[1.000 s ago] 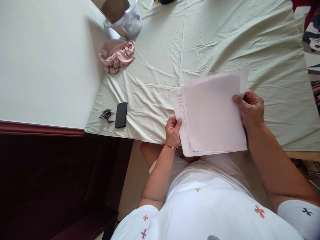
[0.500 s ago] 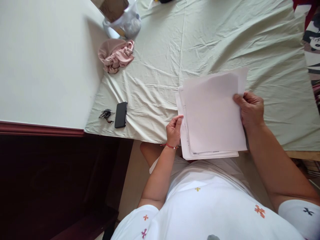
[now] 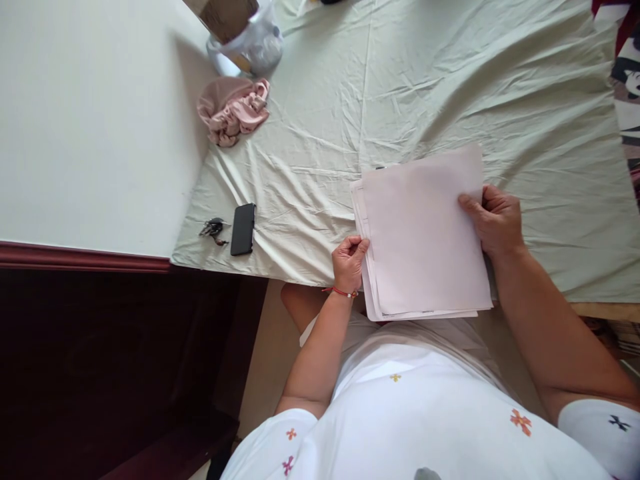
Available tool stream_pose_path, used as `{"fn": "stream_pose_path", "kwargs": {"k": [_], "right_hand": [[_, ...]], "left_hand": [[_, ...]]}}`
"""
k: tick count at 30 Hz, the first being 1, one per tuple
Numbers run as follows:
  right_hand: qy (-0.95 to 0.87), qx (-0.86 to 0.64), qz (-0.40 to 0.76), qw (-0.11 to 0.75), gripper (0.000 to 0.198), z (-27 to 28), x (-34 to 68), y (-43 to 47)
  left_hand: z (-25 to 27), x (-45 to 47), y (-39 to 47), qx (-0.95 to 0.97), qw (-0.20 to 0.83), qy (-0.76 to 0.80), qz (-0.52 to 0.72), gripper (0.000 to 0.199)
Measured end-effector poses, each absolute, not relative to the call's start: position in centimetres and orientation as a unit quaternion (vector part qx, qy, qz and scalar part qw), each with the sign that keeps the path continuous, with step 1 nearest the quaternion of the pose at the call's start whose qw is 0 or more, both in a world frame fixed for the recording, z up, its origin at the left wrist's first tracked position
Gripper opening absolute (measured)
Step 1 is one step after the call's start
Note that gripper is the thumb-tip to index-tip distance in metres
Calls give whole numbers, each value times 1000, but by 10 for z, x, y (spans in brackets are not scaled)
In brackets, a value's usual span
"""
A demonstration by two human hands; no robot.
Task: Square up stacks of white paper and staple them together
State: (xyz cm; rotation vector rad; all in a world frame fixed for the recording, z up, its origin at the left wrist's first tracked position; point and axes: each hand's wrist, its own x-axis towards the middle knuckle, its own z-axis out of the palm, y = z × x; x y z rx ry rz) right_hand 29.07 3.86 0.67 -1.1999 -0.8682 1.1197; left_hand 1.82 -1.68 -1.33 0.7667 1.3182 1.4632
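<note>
A stack of white paper sheets (image 3: pixel 425 233) lies between my two hands, over the front edge of the cloth-covered table. Its top sheet looks blank; edges of other sheets, some with faint print, stick out on the left and at the bottom. My right hand (image 3: pixel 496 219) grips the right side, thumb on top and fingers hidden underneath. With thumb and fingers pinched, my left hand (image 3: pixel 349 262) holds the left edge of the stack. A red string bracelet (image 3: pixel 343 292) circles my left wrist.
A black phone (image 3: pixel 243 229) and a bunch of keys (image 3: pixel 213 229) lie on the pale green tablecloth (image 3: pixel 310 153) at the left. Farther back are a crumpled pink cloth (image 3: pixel 233 112) and a plastic container with a bag (image 3: pixel 255 47). A white wall (image 3: pixel 90 120) borders the left side.
The top sheet has shifted slightly left and down, lining up more closely with those beneath. My right hand has moved a little left with it; my left hand stays nearly in place.
</note>
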Motion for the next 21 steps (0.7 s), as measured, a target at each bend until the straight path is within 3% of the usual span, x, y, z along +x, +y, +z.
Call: {"fn": "stream_pose_path", "kwargs": {"k": [7,21], "right_hand": [[-369,-527,441,627,42,2,295,44],[-360,-530,451,622,42,5,296,43]], "left_hand": [[-11,19,-16,298,501,543,604,55],[-15,15,-16,374,464,539,596,50]]}}
